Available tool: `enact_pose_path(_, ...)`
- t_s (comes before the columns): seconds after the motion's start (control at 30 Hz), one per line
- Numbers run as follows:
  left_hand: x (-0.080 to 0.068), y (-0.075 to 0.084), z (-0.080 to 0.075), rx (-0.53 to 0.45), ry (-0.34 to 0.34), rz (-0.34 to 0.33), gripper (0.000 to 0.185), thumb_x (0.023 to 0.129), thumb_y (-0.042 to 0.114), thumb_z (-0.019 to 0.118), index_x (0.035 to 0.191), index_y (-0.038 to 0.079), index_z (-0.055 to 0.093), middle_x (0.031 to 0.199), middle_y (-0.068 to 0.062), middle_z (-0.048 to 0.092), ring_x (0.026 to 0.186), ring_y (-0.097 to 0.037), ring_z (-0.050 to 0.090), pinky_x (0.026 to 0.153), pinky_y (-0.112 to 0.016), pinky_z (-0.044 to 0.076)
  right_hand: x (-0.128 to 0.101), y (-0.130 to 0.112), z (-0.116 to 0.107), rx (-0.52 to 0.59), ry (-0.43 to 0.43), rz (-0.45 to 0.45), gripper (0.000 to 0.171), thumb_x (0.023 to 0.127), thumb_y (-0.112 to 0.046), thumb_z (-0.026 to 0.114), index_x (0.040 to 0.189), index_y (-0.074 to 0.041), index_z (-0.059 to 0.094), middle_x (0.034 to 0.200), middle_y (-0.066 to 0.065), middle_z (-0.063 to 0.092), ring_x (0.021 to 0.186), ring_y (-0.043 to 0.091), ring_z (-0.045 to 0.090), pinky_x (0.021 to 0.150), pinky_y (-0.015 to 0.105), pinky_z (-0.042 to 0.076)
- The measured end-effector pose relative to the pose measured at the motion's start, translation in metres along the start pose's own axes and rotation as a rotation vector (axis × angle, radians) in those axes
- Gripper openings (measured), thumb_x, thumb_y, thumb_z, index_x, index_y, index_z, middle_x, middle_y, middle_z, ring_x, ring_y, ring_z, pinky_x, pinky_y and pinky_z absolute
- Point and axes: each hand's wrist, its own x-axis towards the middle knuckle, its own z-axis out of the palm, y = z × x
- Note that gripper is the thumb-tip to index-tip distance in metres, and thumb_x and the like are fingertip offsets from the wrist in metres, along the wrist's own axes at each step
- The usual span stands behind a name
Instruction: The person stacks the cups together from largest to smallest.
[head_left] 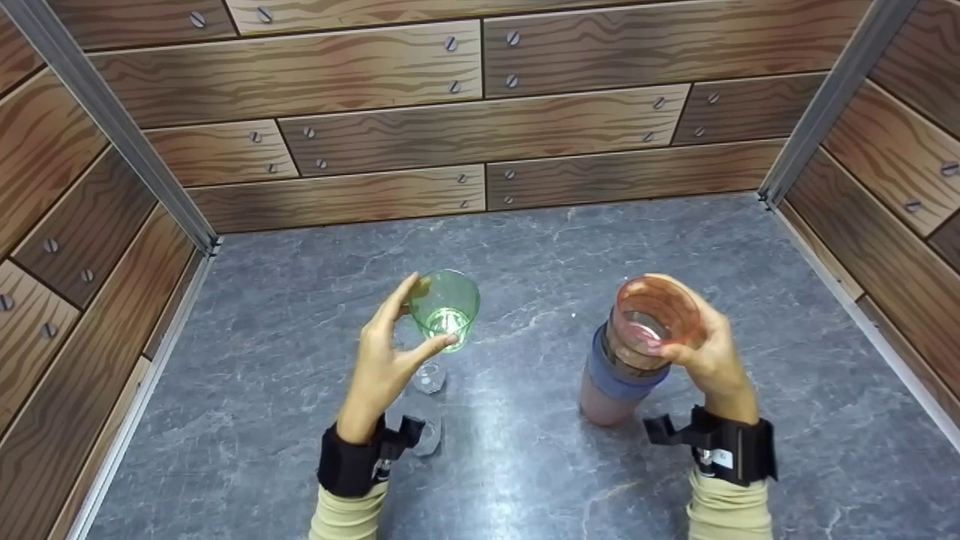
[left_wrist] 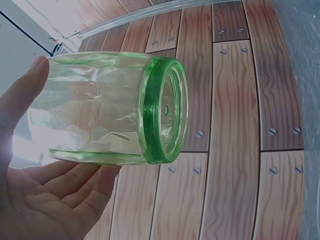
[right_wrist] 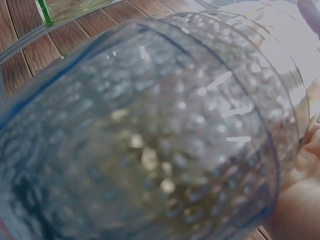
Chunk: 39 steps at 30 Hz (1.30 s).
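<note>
My left hand holds a green tumbler by its upper wall, thumb on the near side and fingers on the far side, lifted off the grey tabletop. In the left wrist view the green tumbler lies sideways between thumb and fingers. My right hand grips the rim of a pink cup, the top of a tilted stack of nested cups with a blue one in the middle. The dimpled stack fills the right wrist view.
Two small clear glass items lie on the tabletop under my left hand. Wood-patterned walls close in the back and both sides. Bare grey surface spreads behind and between the hands.
</note>
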Motion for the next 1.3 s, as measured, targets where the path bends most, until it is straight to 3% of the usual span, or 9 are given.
enact_pose_path(0.57, -0.002, 0.01, 0.009, 0.007, -0.01, 0.044, 0.082, 0.068, 0.021, 0.08, 0.136, 0.0, 0.04, 0.13, -0.012, 0.058, 0.118, -0.023, 0.055, 0.096, -0.03, 0.05, 0.0, -0.001, 0.0, -0.03, -0.001, 0.016, 0.068, 0.077, 0.006, 0.066, 0.132, 0.021, 0.029, 0.13, 0.025, 0.052, 0.122, 0.029, 0.053, 0.109, 0.031, 0.041)
enact_pose_path(0.83, -0.003, 0.015, 0.012, 0.007, -0.037, 0.041, 0.082, 0.069, 0.025, 0.079, 0.138, 0.002, 0.039, 0.131, -0.011, 0.057, 0.118, -0.022, 0.055, 0.097, -0.03, 0.049, -0.001, 0.0, -0.001, 0.025, -0.01, -0.006, 0.067, 0.076, 0.011, 0.064, 0.132, 0.021, 0.029, 0.132, 0.026, 0.05, 0.123, 0.03, 0.052, 0.11, 0.031, 0.04)
enact_pose_path(1.3, -0.002, 0.021, 0.02, -0.024, -0.051, 0.092, 0.082, 0.07, 0.023, 0.078, 0.138, 0.0, 0.038, 0.131, -0.012, 0.056, 0.116, -0.021, 0.056, 0.097, -0.029, 0.049, -0.003, 0.0, -0.001, -0.03, 0.009, 0.006, 0.067, 0.076, 0.007, 0.066, 0.132, 0.02, 0.031, 0.131, 0.023, 0.052, 0.122, 0.027, 0.053, 0.109, 0.03, 0.041)
